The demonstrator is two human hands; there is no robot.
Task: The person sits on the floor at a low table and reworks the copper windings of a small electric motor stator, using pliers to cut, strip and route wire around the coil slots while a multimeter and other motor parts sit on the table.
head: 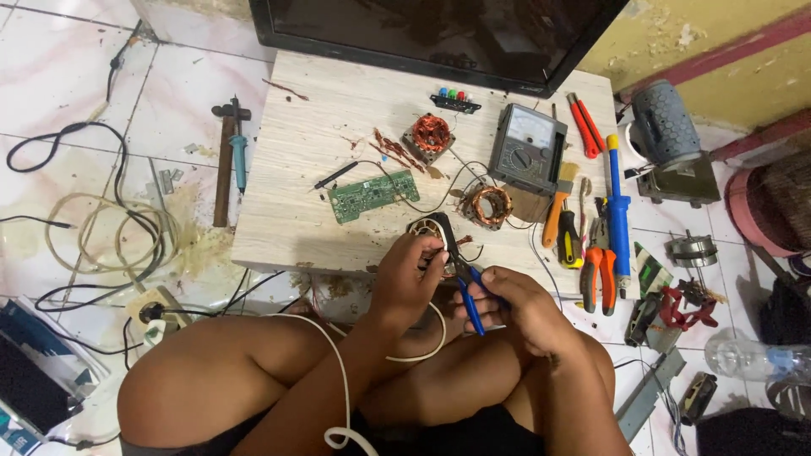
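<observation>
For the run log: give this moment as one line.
left hand: holds motor stator | right hand: grips blue-handled pliers, tips at stator | nearby: green circuit board, multimeter

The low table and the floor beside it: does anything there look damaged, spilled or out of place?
Yes. Loose reddish copper wire scraps lie strewn on the table near a stripped motor winding. A yellowish stain spreads over the floor tiles by the tangled cables. A hammer lies on the floor.
</observation>
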